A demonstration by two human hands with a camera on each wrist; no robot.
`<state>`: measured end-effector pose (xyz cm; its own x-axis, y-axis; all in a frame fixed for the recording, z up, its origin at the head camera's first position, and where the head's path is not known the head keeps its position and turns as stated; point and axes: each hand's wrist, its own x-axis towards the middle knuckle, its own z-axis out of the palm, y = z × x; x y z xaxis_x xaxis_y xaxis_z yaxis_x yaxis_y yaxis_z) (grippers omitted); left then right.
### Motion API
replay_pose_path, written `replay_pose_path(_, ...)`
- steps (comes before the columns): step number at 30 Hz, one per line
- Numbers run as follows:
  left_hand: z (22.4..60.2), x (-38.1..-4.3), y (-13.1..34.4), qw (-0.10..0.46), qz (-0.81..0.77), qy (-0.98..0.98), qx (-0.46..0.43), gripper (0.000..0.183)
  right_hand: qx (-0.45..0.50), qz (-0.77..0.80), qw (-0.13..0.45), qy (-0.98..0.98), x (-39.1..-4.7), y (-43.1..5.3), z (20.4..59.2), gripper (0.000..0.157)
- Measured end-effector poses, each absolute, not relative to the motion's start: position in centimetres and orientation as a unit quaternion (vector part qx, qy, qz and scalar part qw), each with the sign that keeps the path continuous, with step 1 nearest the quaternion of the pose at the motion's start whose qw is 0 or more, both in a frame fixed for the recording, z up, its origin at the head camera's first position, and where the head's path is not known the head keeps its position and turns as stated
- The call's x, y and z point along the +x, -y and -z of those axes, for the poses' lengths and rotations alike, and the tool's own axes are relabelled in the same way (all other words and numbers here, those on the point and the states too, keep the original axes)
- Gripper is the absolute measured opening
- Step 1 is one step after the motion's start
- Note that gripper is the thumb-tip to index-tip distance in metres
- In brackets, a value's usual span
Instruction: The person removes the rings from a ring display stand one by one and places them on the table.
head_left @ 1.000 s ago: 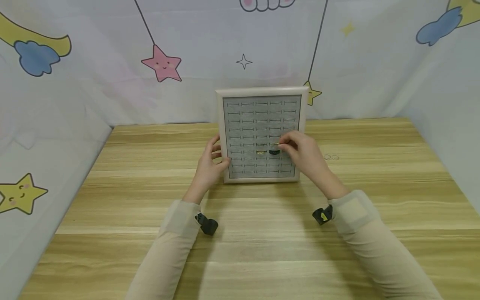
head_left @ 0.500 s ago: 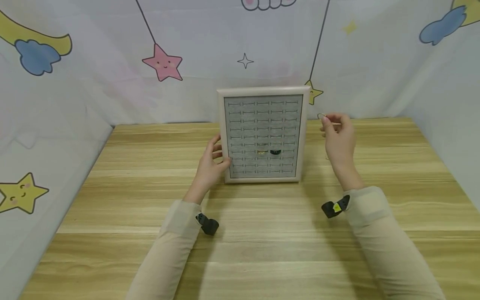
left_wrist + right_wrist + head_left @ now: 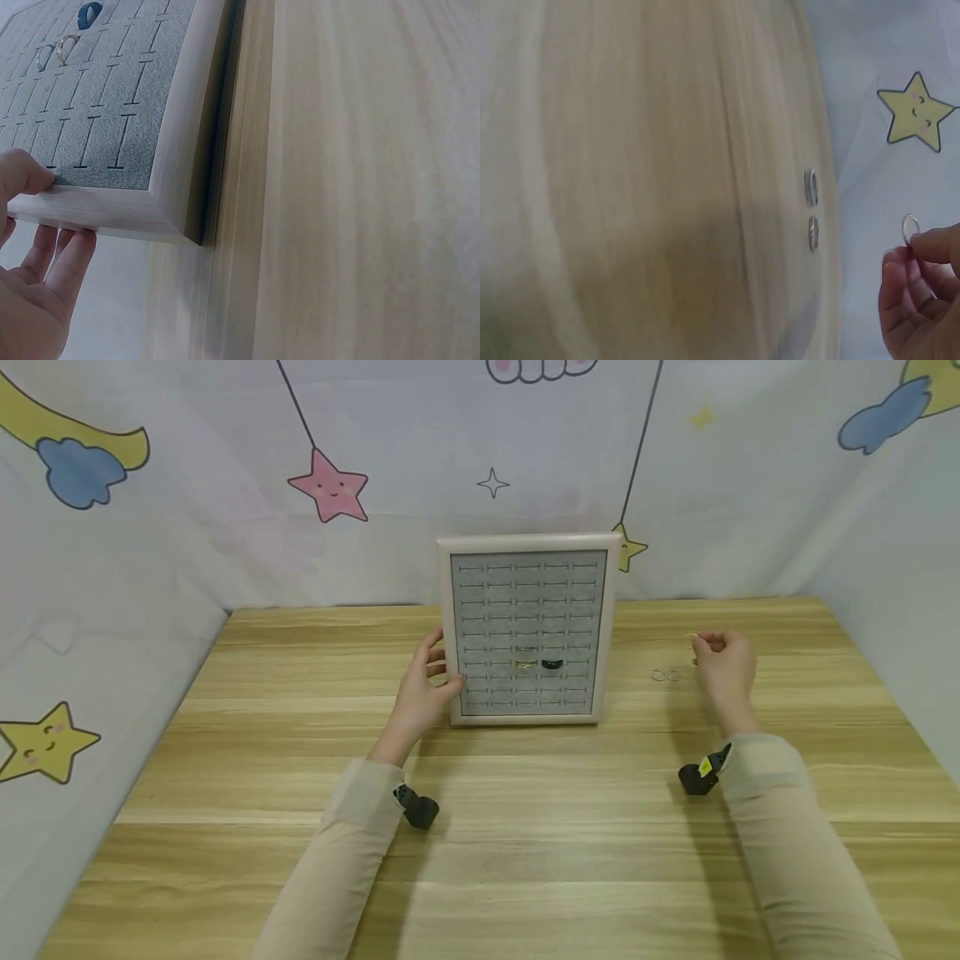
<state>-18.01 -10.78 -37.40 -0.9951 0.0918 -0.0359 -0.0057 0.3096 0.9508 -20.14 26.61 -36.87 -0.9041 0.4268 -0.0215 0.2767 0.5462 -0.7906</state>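
My left hand (image 3: 422, 689) grips the left side of an upright ring display board (image 3: 528, 685), thumb on the front of its pale frame and fingers behind. The grey padded face has rows of slits. A dark ring (image 3: 552, 664), a gold ring (image 3: 526, 665) and a silver ring (image 3: 45, 57) sit in slits below the middle. Out to the right, my right hand (image 3: 726, 670) pinches a thin ring (image 3: 910, 229) between thumb and fingertips, held above the table. Two silver rings (image 3: 665, 676) lie side by side on the wood, left of that hand.
The wood-grain table (image 3: 517, 843) runs back to a white cloth backdrop (image 3: 405, 552) printed with stars and clouds. The display board stands near this cloth. White cloth walls line both sides of the table.
My right hand has drawn away from the board's face with the thin ring and moved right, then lower, past the two rings on the table. My left hand keeps its grip on the frame.
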Motion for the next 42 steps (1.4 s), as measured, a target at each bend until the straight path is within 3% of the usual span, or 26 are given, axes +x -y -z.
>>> replay_pose_path(11,37.5,-18.2,10.8,0.047,-0.585,-0.809,0.023,0.072,-0.200,-0.340,-0.032,0.918,-19.3,-28.4,37.9,0.039)
replay_pose_path(28,37.4,-18.2,10.7,0.056,-0.588,-0.807,0.017,0.073,-0.185,-0.287,-0.077,0.937,-19.2,-29.1,38.1,0.036)
replay_pose_path(34,37.5,-18.2,10.7,0.054,-0.585,-0.809,0.019,0.073,-0.184,-0.282,-0.044,0.941,-19.6,-28.4,37.6,0.039)
replay_pose_path(42,37.4,-18.1,10.7,0.052,-0.584,-0.810,0.018,0.072,-0.154,-0.334,0.084,0.926,-20.2,-25.6,35.0,0.041)
